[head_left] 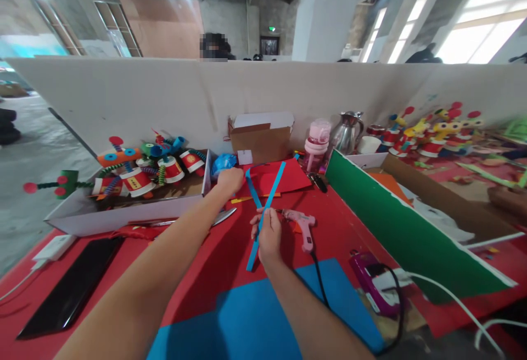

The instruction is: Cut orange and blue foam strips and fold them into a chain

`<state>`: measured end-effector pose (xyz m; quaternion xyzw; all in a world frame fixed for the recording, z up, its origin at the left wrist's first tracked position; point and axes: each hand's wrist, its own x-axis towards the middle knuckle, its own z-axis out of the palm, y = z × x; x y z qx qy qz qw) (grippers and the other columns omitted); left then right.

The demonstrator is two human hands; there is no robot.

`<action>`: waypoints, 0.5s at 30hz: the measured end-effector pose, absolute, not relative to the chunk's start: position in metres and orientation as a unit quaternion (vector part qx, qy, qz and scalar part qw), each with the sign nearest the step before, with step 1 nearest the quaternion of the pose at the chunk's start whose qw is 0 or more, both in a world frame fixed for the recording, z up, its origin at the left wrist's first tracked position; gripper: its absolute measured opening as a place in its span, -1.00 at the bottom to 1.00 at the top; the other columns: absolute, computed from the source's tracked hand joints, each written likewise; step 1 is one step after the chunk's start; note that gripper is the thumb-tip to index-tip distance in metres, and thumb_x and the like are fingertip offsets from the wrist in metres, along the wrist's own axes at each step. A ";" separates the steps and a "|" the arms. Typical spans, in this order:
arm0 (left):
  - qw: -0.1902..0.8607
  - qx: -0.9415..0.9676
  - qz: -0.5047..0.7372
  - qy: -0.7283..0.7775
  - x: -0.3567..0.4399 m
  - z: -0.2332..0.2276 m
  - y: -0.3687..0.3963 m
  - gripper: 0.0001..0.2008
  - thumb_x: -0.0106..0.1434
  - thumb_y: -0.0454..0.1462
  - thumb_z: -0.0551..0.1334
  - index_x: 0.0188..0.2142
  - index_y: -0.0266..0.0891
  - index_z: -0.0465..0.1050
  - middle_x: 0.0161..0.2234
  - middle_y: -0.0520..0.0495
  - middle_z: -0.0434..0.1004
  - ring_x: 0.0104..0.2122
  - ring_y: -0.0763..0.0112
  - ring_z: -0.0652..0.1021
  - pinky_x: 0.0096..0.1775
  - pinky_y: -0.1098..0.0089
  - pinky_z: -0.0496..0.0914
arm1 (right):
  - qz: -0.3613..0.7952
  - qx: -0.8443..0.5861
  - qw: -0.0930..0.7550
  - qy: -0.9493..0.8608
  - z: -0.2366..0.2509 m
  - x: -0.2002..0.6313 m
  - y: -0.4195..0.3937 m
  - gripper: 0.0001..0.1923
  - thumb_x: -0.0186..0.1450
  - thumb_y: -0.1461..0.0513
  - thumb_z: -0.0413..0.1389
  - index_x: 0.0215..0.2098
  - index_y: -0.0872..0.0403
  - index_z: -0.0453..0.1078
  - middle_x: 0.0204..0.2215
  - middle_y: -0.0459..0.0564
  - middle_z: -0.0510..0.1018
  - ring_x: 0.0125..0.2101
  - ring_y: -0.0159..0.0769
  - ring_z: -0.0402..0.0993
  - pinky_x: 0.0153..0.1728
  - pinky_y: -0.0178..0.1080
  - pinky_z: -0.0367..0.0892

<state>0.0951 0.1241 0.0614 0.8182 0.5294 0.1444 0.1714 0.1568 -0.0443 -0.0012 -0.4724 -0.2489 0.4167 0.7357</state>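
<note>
My right hand [270, 235] is closed around two blue paper strips [275, 182] that cross between its fingers. One strip slants up to the right, and its lower end hangs below the hand. The other rises to the left and ends close beside my left hand [231, 180]. That left hand is curled, with its fingertips hidden; I cannot see whether it grips the strip. Just right of my right hand lies a pink glue gun [303, 227] on the red tabletop [197, 277]. Red paper sheets [294, 176] lie beyond the hands, next to a crumpled blue plastic bag [222, 164].
Paper-cup figures [135, 180] fill a white box [123, 216] at left. A phone [72, 286], scissors [224, 216] and blue sheets [255, 316] lie nearer. To the right are a green-sided box [395, 228] and a purple power strip [373, 283]. A white partition [164, 96] stands behind.
</note>
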 end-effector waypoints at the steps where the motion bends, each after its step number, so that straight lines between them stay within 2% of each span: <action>1: 0.170 0.817 0.134 0.534 0.085 0.069 0.120 -0.88 -0.07 -0.50 0.19 -0.63 -0.32 0.40 -0.47 -0.37 0.53 -0.22 -0.08 0.52 -0.23 0.20 0.32 | 0.424 -0.467 0.735 -0.249 -0.002 0.156 -0.044 -0.74 0.26 0.00 0.00 -0.40 0.02 0.23 -0.64 -0.22 0.41 -0.76 -0.51 0.22 -0.76 -0.43 0.15; 4: 0.183 0.815 0.110 0.539 0.045 0.090 0.099 -0.80 -0.17 -0.51 0.21 -0.74 -0.26 0.27 -0.65 -0.18 0.43 -0.42 0.10 0.54 -0.38 0.34 0.31 | 0.465 -0.448 0.722 -0.247 -0.002 0.155 -0.043 -0.78 0.24 0.05 0.05 -0.38 0.02 0.24 -0.58 -0.16 0.49 -0.70 -0.46 0.32 -0.71 -0.39 0.26; 6: 0.223 0.808 0.100 0.535 0.016 0.097 0.079 -0.85 -0.14 -0.47 0.21 -0.68 -0.24 0.30 -0.73 -0.01 0.34 -0.60 0.31 0.46 -0.51 0.43 0.26 | 0.504 -0.433 0.707 -0.244 -0.002 0.153 -0.044 -0.79 0.21 0.07 0.10 -0.38 0.02 0.24 -0.54 -0.12 0.54 -0.68 -0.44 0.37 -0.67 -0.36 0.32; 8: 0.429 0.726 0.144 0.518 -0.009 0.096 0.057 -0.93 -0.07 -0.40 0.22 -0.53 -0.23 0.39 -0.74 0.09 0.30 -0.72 0.45 0.36 -0.61 0.49 0.19 | 0.547 -0.416 0.684 -0.244 -0.002 0.152 -0.045 -0.79 0.19 0.09 0.14 -0.39 0.03 0.25 -0.53 -0.10 0.56 -0.67 -0.43 0.39 -0.64 -0.34 0.36; 10: 0.591 0.598 0.233 0.490 -0.023 0.088 0.037 -0.88 -0.06 -0.37 0.27 -0.46 -0.24 0.37 -0.71 0.15 0.27 -0.75 0.57 0.28 -0.66 0.54 0.15 | 0.594 -0.395 0.655 -0.250 -0.002 0.150 -0.046 -0.78 0.17 0.10 0.16 -0.38 0.05 0.28 -0.53 -0.09 0.56 -0.66 -0.41 0.42 -0.60 -0.32 0.39; 12: 0.696 0.454 0.340 0.440 -0.026 0.076 0.019 -0.83 -0.02 -0.38 0.28 -0.38 -0.26 0.36 -0.65 0.15 0.29 -0.75 0.64 0.24 -0.68 0.58 0.13 | 0.638 -0.375 0.620 -0.261 -0.001 0.149 -0.049 -0.78 0.16 0.11 0.18 -0.35 0.07 0.31 -0.54 -0.09 0.56 -0.64 -0.41 0.45 -0.57 -0.31 0.41; 15: 0.761 0.249 0.423 0.424 -0.017 0.063 -0.004 -0.84 0.05 -0.46 0.22 -0.39 -0.26 0.28 -0.68 0.20 0.13 -0.75 0.68 0.20 -0.69 0.62 0.12 | 0.687 -0.360 0.569 -0.273 0.000 0.147 -0.051 -0.78 0.16 0.12 0.19 -0.35 0.10 0.35 -0.56 -0.10 0.55 -0.65 -0.41 0.45 -0.56 -0.32 0.42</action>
